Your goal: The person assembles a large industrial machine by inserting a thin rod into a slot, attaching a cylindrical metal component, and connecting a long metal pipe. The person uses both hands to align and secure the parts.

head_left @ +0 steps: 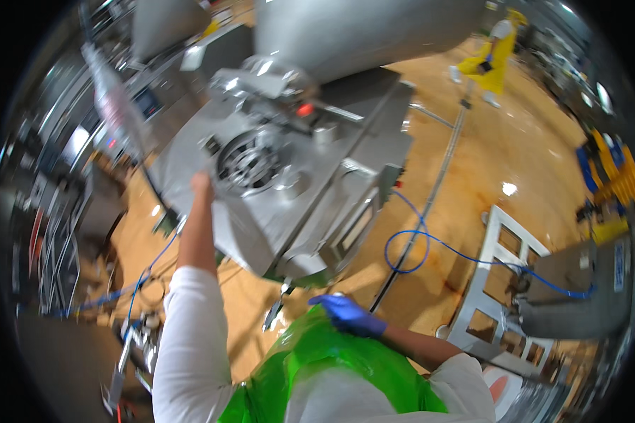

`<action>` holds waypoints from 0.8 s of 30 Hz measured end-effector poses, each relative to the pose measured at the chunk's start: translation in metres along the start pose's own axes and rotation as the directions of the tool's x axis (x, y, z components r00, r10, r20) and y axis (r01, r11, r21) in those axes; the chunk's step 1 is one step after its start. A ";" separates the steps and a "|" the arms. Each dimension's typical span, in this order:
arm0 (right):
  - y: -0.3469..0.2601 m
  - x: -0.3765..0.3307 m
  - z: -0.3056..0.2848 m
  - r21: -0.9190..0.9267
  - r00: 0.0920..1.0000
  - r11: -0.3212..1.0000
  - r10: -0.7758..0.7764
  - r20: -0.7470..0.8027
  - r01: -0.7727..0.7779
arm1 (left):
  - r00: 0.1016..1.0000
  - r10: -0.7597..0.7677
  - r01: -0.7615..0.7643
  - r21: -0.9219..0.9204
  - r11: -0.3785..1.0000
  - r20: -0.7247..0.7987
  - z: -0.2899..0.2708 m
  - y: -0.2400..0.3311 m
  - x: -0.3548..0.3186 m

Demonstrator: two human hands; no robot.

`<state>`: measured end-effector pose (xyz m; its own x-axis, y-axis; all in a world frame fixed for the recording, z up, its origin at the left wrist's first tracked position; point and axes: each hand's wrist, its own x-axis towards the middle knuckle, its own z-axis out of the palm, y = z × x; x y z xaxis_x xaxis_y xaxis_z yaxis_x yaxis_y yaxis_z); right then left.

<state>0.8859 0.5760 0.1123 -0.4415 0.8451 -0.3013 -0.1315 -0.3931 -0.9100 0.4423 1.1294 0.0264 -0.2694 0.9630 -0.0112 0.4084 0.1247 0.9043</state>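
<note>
Steel machine [289,176] sits centre-left of frame, big hopper above it toward the top edge, round opening w/ a rotor inside [247,163] facing up at us. Left hand [202,185] is stretched way out, touching the machine's edge just left of that opening. Fingers are hidden behind the hand from here, so can't tell if they're curled on anything or just resting. Right hand [347,315], blue glove, sits low-centre on the green plastic apron [324,352], fingers laid flat and loose, gripping nothing.

Judgement: w/ the arm at full reach, best to brace steady against the housing and keep fingers off the rotor itself; a step closer would help.

Outward: blue hose [430,243] loops across the tan floor [515,141] at right of centre, a floor drain channel running past it. Steel frame [497,275] lower right. Another person in yellow gear [492,60] stands far off, upper right.
</note>
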 end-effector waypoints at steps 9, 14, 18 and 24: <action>-0.006 -0.008 -0.016 0.372 0.993 0.921 0.121 0.001 -0.113 | 0.911 0.380 -0.322 0.848 0.421 0.157 0.108 0.056 -0.075; -0.001 0.003 0.007 0.125 0.991 0.991 0.068 -0.115 -0.054 | 0.953 0.304 -0.182 0.828 0.531 0.015 0.083 0.039 -0.045; 0.000 0.002 0.004 0.003 0.989 0.995 -0.097 -0.115 0.098 | 0.961 0.138 0.009 0.528 0.849 -0.238 0.111 0.063 -0.077; -0.006 0.003 0.002 0.071 0.987 0.988 0.141 -0.082 -0.135 | 0.934 0.151 0.017 0.464 0.885 -0.323 0.104 0.088 -0.095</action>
<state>0.8833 0.5805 0.1170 -0.3810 0.8082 -0.4490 -0.1331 -0.5285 -0.8384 0.5946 1.0733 0.0625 -0.4719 0.8411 0.2642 0.7619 0.2383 0.6023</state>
